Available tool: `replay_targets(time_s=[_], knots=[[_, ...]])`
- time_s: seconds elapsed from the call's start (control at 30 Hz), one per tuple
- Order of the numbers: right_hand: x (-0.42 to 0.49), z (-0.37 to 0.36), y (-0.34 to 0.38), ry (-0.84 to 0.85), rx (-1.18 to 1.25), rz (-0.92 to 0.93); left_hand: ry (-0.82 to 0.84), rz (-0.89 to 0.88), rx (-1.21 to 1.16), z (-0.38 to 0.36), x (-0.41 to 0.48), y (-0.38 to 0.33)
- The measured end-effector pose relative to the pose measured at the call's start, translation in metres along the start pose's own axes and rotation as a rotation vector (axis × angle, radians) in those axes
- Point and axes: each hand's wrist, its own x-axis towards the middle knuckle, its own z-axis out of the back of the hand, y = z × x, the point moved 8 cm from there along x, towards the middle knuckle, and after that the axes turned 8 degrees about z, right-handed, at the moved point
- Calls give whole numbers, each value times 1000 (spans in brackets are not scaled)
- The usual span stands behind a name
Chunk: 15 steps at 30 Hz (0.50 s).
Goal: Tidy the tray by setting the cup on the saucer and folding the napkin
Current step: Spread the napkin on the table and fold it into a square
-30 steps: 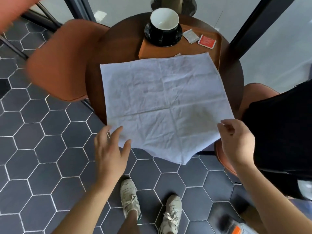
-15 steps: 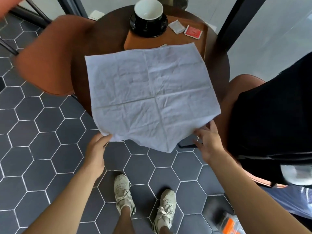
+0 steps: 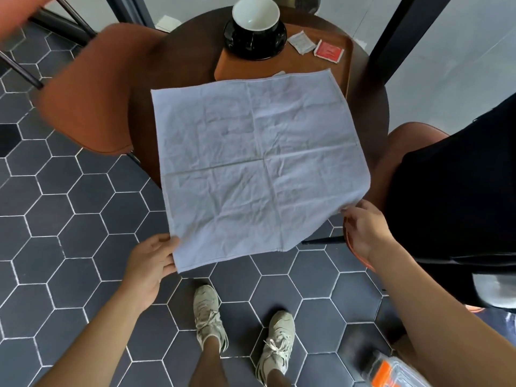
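Observation:
A pale grey cloth napkin [image 3: 257, 166] lies spread flat over the round dark table [image 3: 178, 60], its near edge hanging past the table's rim. My left hand [image 3: 150, 263] pinches the napkin's near left corner. My right hand [image 3: 363, 230] holds the near right corner. A black cup with a white inside [image 3: 255, 16] stands on a black saucer [image 3: 276, 44] at the far end of a brown tray [image 3: 329, 74]. The napkin's far edge covers the tray's near side.
A white sachet [image 3: 301, 42] and a red sachet [image 3: 329, 51] lie on the tray right of the saucer. An orange chair [image 3: 92, 88] stands left of the table; another chair [image 3: 407, 141], with a black garment [image 3: 458, 191] on it, is at the right. My feet stand on hexagonal floor tiles.
Both hands have closed in on the napkin's near corners and taken hold of them; a second ago they hovered open just short of the cloth.

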Motion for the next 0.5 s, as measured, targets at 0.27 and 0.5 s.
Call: replay_targets(time_s=[0.27, 0.5], knots=[[-38, 29, 35, -108, -170, 201, 76, -86, 20, -2, -16, -11], [-72, 47, 68, -140, -199, 395, -27, -202, -1, 21, -20, -30]])
